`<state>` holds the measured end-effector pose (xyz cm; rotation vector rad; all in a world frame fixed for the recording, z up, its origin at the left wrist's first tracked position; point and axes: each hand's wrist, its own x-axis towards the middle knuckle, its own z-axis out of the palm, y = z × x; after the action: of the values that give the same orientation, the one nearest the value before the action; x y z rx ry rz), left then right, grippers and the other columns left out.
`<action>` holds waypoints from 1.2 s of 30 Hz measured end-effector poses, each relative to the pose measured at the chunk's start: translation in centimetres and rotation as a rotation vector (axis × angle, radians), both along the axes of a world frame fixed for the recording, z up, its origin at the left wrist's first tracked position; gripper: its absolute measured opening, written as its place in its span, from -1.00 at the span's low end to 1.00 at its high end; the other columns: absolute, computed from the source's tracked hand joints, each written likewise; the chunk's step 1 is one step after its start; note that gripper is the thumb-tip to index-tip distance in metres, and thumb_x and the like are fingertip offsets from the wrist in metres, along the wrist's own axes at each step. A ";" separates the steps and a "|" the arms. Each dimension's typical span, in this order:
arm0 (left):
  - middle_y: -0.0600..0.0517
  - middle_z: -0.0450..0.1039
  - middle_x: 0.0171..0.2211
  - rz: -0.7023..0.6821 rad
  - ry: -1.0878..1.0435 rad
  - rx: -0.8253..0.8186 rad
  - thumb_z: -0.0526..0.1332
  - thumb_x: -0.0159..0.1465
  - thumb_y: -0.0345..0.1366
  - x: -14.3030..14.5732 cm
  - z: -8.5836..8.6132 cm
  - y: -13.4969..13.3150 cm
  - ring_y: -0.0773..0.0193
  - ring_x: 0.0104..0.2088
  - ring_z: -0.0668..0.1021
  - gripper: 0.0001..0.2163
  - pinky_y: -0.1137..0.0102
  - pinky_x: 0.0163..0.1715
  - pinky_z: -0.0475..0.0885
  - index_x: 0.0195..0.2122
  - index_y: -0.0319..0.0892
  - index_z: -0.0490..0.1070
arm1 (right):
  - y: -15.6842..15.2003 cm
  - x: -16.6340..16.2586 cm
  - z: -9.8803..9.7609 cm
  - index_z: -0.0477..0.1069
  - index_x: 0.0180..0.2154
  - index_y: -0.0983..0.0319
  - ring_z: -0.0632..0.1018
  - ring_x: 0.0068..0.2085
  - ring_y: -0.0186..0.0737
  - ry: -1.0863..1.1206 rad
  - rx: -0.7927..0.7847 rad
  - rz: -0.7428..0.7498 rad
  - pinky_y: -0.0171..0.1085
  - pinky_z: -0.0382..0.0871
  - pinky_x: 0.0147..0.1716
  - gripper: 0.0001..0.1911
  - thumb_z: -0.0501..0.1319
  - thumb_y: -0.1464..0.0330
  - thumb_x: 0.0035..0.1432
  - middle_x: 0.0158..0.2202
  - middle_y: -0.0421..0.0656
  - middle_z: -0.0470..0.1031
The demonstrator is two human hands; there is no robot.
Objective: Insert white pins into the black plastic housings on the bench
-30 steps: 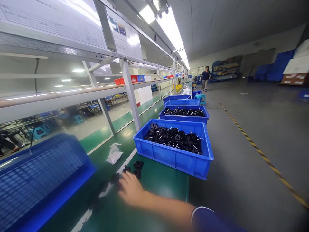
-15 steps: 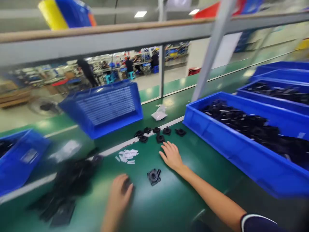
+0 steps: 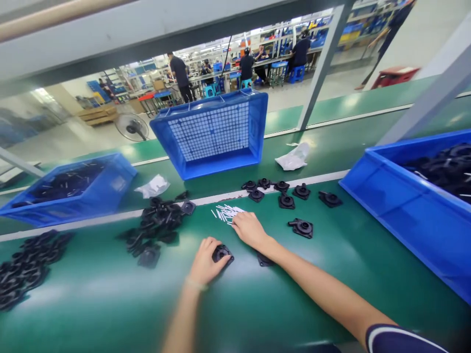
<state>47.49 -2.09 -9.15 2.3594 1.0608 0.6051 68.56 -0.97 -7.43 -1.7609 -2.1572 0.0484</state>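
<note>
Left hand, just below frame centre: partly curled, thumb and fingers spread around a black part, gripping it at its left side. Part lies about flat, at or just on the green counter.

Right hand, slightly above and right of the left one: palm down, fingers bent, fingertips at the near right edge of a loose pile of white sticks. Can't tell whether it has pinched one; the fingers cover the spot.

Second black part sits under the right forearm, mostly hidden. Another, the lone housing, lies flat right of the right hand. Beyond it, a loose group of similar pieces runs along the pale strip, right of centre.

Left of the sticks: a jumbled black heap, edges blurred. Second heap at far left edge.

Bins: left blue bin and right blue bin, both with black parts inside. Blue crate tipped with its opening toward camera, upper centre. Crumpled plastic bag right of it, smaller bag left.

Background, top: people seated and standing at workstations, floor fan upper left.
</note>
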 end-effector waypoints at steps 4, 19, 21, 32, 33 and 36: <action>-0.04 0.36 -0.26 0.031 0.021 0.008 0.19 0.25 -0.14 -0.1 -0.1 0.2 0.15 -0.21 0.41 -0.78 0.27 -0.16 0.36 -0.20 -0.17 0.39 | 0.8 -1.0 -0.6 0.42 -0.28 0.31 0.42 -0.16 -0.03 -0.054 -0.058 -0.024 -0.17 0.17 -0.22 -0.87 0.11 0.42 0.23 -0.24 0.00 0.47; 0.11 0.21 -0.68 0.342 -0.349 -0.338 -0.13 0.36 0.01 -0.5 -1.6 1.8 0.40 -0.68 0.27 -0.49 0.46 -0.60 0.15 -0.60 -0.21 0.23 | -0.5 -1.5 0.5 0.26 -0.20 0.25 0.45 -0.29 -0.26 0.353 -0.089 0.034 -0.30 0.28 -0.25 -0.84 -0.06 0.39 0.33 -0.32 -0.17 0.44; 0.13 0.17 -0.70 0.364 -0.371 -0.368 -0.11 0.34 0.03 -0.3 -2.0 1.7 0.42 -0.70 0.22 -0.50 0.48 -0.63 0.12 -0.62 -0.20 0.17 | -1.5 -1.8 0.8 0.28 -0.12 0.23 0.46 -0.24 -0.26 0.578 -0.092 0.079 -0.30 0.30 -0.20 -0.82 -0.04 0.36 0.32 -0.28 -0.16 0.44; 0.05 0.34 -0.37 0.023 0.049 -0.299 0.35 0.04 -0.04 -1.8 2.0 -0.1 0.28 -0.38 0.36 -0.66 0.44 -0.37 0.24 -0.33 -0.19 0.37 | -7.4 -0.8 -0.1 0.31 -0.30 0.20 0.43 -0.26 -0.24 0.953 -0.079 0.095 -0.29 0.32 -0.25 -0.84 0.06 0.27 0.27 -0.28 -0.13 0.40; 0.04 0.34 -0.38 0.013 0.075 -0.283 0.36 0.02 -0.04 -1.9 1.8 -0.2 0.26 -0.36 0.37 -0.66 0.43 -0.35 0.24 -0.38 -0.19 0.36 | -8.1 -0.9 -0.2 0.31 -0.32 0.20 0.43 -0.27 -0.24 0.934 -0.042 0.101 -0.29 0.33 -0.26 -0.84 0.06 0.28 0.27 -0.29 -0.13 0.40; 0.08 0.32 -0.46 -0.061 0.092 -0.257 0.41 0.00 -0.13 -1.8 1.2 -0.6 0.28 -0.36 0.38 -0.69 0.44 -0.31 0.23 -0.52 -0.19 0.31 | -9.9 -1.2 -1.6 0.34 -0.40 0.16 0.47 -0.36 -0.22 0.881 0.013 0.124 -0.30 0.40 -0.34 -0.83 0.10 0.25 0.21 -0.40 -0.15 0.42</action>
<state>45.65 -2.65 -7.94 2.2027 1.0343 0.3187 67.34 -10.85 -9.03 -1.2338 -1.5804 0.6969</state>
